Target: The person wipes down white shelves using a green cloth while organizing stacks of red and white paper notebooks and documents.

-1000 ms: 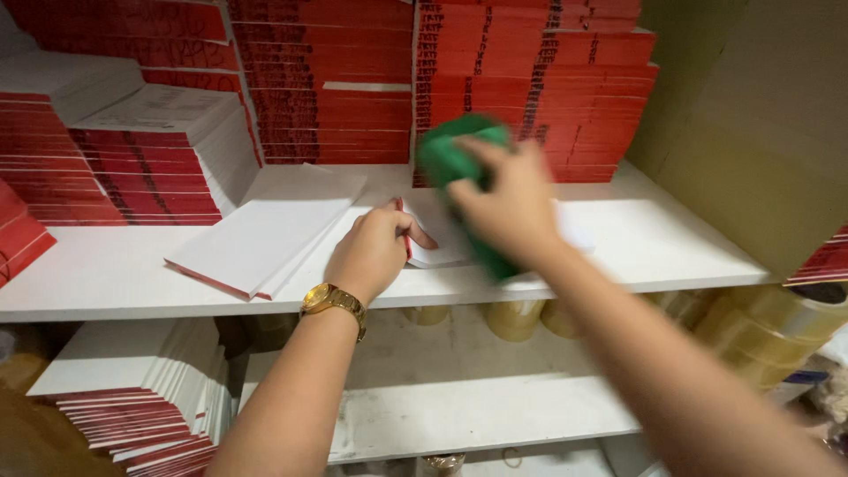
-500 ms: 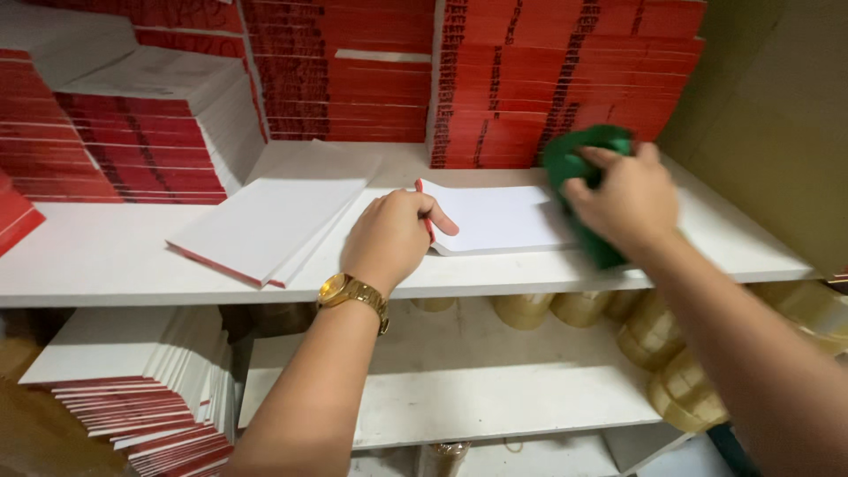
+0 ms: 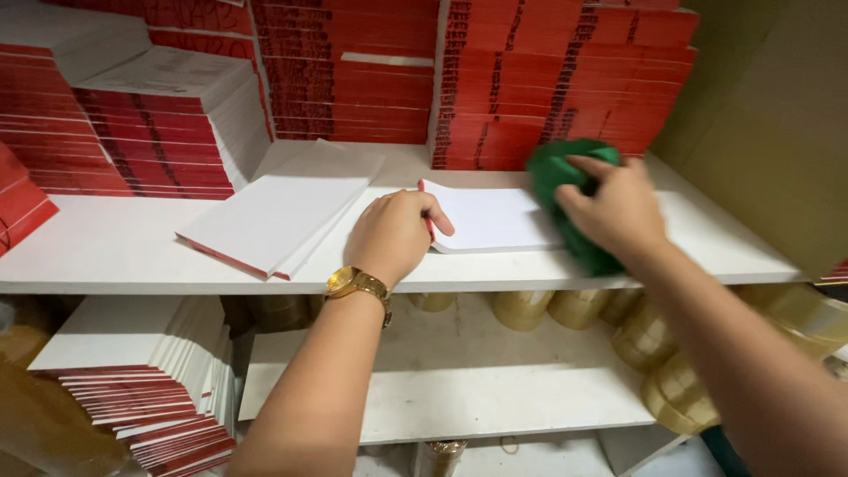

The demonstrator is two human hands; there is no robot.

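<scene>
A thin white book with a red spine [image 3: 495, 219] lies flat on the white shelf [image 3: 115, 256]. My left hand [image 3: 393, 234], with a gold watch at the wrist, rests on the book's left edge and holds it down with curled fingers. My right hand [image 3: 614, 208] grips a crumpled green cloth [image 3: 565, 190] and presses it on the book's right end and the shelf beside it.
A second small stack of white books [image 3: 283, 212] lies left of my hand. Tall stacks of red-spined books [image 3: 548, 79] line the back of the shelf. Rolls of brown tape [image 3: 671, 344] and another book pile [image 3: 132, 371] sit on the lower shelf. A cardboard wall [image 3: 760, 115] stands at right.
My right hand has carried the green cloth from above the book's middle over to its right end. My left hand has stayed on the book's left edge.
</scene>
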